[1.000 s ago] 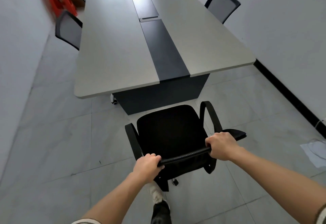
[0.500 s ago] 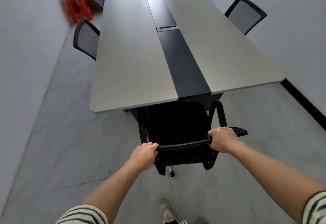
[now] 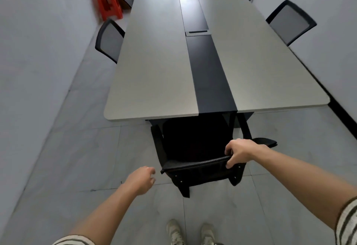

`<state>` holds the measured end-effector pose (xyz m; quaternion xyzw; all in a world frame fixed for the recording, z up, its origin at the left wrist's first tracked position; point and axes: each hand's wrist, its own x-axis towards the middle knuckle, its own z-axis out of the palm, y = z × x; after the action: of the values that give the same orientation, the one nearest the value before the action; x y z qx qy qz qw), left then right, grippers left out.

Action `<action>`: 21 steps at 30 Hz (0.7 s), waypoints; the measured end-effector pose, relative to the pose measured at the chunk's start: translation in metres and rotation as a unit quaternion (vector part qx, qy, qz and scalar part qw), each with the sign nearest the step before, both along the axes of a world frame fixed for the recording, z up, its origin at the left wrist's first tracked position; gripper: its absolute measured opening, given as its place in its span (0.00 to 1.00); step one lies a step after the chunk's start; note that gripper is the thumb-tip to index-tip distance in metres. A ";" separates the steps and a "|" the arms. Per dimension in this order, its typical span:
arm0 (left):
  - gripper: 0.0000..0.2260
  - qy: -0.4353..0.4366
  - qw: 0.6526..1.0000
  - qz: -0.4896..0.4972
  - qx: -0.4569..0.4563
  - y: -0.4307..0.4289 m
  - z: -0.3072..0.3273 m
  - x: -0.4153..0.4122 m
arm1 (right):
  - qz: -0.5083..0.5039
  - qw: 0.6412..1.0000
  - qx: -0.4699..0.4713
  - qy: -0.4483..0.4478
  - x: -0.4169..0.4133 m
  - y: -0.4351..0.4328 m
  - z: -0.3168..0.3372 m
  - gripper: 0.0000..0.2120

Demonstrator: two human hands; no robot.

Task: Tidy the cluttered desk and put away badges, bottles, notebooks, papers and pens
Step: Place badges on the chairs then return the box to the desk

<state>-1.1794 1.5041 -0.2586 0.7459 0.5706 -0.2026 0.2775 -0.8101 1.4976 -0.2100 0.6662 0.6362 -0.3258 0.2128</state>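
A long grey table (image 3: 154, 82) with a dark centre strip runs away from me. A black office chair (image 3: 195, 148) stands at its near end, the seat partly under the tabletop. My right hand (image 3: 240, 153) grips the right end of the chair's backrest top, thumb below and fingers over it. My left hand (image 3: 142, 180) hangs free to the left of the backrest, fingers loosely curled and holding nothing. No badges, bottles, notebooks, papers or pens show on the table.
More chairs stand at the table's left side (image 3: 110, 40) and right side (image 3: 290, 21). An orange plastic stool (image 3: 108, 3) sits by the far left wall. Walls run close along both sides. My shoes (image 3: 190, 232) are on the tiled floor below.
The chair has rolled forward until its seat slid under the table end. My left hand has let go of the backrest and dropped to the left. My right hand still holds it.
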 end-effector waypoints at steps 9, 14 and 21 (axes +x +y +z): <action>0.18 0.018 0.990 0.133 0.045 0.000 0.042 -0.081 | 0.129 0.979 0.119 0.100 -0.142 0.072 0.030 0.25; 0.18 0.031 0.978 0.198 0.063 0.012 0.060 -0.166 | 0.171 0.969 0.146 0.102 -0.227 0.124 0.035 0.20; 0.17 0.028 0.971 0.226 0.077 0.063 0.075 -0.310 | 0.148 0.970 0.161 0.105 -0.369 0.210 0.026 0.16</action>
<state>-1.4893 1.5671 -0.1839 0.6108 0.7459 -0.1105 0.2415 -1.1789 1.7079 -0.1844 0.5526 0.7902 -0.2523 0.0809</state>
